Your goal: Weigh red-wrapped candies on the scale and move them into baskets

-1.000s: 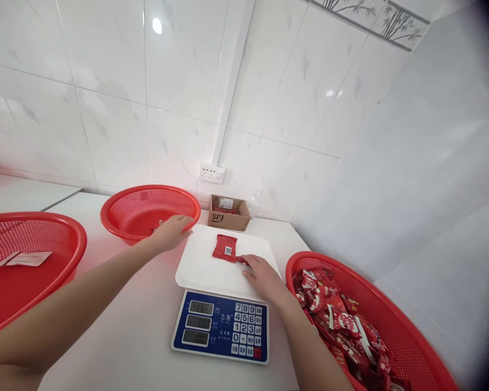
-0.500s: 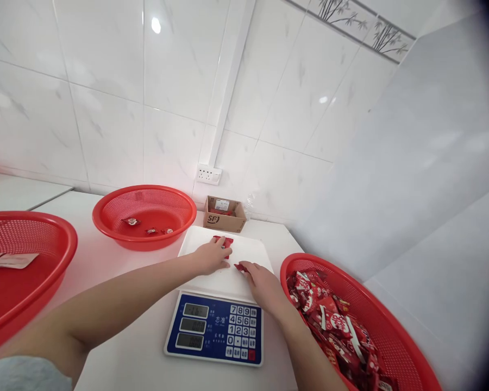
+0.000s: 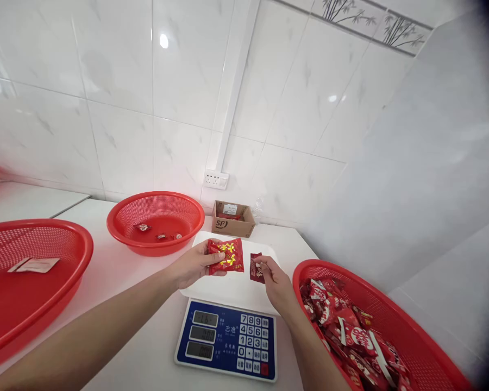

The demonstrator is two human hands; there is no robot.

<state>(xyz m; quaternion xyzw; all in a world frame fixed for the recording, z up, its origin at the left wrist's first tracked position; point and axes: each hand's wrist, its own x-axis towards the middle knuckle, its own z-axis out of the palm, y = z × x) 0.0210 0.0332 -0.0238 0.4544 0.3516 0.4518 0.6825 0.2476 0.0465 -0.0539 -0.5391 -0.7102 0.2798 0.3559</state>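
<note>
Above the white pan (image 3: 220,290) of a digital scale, my left hand (image 3: 198,265) pinches a bright red packet (image 3: 232,256) printed with yellow flower shapes, thumb on its front. To the right, my right hand (image 3: 271,277) grips a smaller dark red packet (image 3: 256,267) between thumb and fingers. The two packets are apart from each other. Below them is the scale's blue keypad panel (image 3: 226,339), with three small displays at its left and number keys at its right.
At the right a red basket (image 3: 427,315) holds many red packets (image 3: 356,334). Behind the scale stands a cardboard box (image 3: 233,224). Another red basket (image 3: 157,248) with several small packets is at the back left; a third basket (image 3: 71,277) holds a pale card (image 3: 36,265).
Both hands have lifted off the scale pan, each with a red packet. The left hand's packet now faces me. The view has shifted slightly.
</note>
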